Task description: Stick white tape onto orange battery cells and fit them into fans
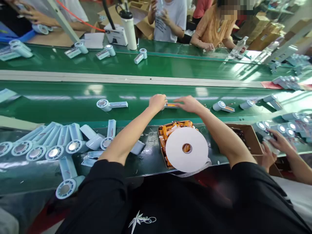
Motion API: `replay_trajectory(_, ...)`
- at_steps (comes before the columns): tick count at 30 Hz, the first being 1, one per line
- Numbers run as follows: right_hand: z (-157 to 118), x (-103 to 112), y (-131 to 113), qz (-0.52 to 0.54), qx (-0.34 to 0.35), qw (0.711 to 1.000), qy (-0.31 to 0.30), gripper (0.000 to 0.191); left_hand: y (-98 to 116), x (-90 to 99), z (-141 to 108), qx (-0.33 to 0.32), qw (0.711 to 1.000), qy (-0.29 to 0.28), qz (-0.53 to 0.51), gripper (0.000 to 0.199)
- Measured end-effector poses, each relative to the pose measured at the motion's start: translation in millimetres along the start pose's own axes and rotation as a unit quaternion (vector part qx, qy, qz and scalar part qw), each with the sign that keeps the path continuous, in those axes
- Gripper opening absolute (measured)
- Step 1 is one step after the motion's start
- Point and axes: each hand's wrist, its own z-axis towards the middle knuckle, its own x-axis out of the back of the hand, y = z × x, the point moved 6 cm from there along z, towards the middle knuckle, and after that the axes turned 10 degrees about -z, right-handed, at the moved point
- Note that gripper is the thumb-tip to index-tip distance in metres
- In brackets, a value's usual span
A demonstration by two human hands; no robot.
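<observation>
On the near green belt, my left hand [158,102] is closed around the round-head end of a light blue plastic housing, mostly covered by the fingers. Its open handle [171,105] points right and holds an orange piece that looks like a battery. Over the handle's right end is my right hand [190,104], fingers stretched out; whether they touch it I cannot tell. Below my hands, a box of orange-wrapped batteries [163,133] sits on the bench, partly covered by a large white roll of tape [177,149].
Similar housings lie on the belt, one at left [103,104] and one at right [219,105]. Several more are lined up on the left bench [55,152]. A cardboard box [253,139] stands at right, beside a co-worker's hands [280,143]. Other people sit across the far belt.
</observation>
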Motion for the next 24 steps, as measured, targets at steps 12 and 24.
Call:
replay_trajectory(12, -327.2, -68.0, -16.2, 0.413, -0.191, 0.882, 0.119, 0.060, 121.5, -33.9, -271.8, -0.317, 0.946, -0.058, 0.028, 0.065)
replay_trajectory(24, -304.8, -69.2, -102.0, 0.296, 0.201, 0.920, -0.163, 0.037, 38.3, 3.5, -290.8, -0.119, 0.966, 0.210, -0.095, 0.092)
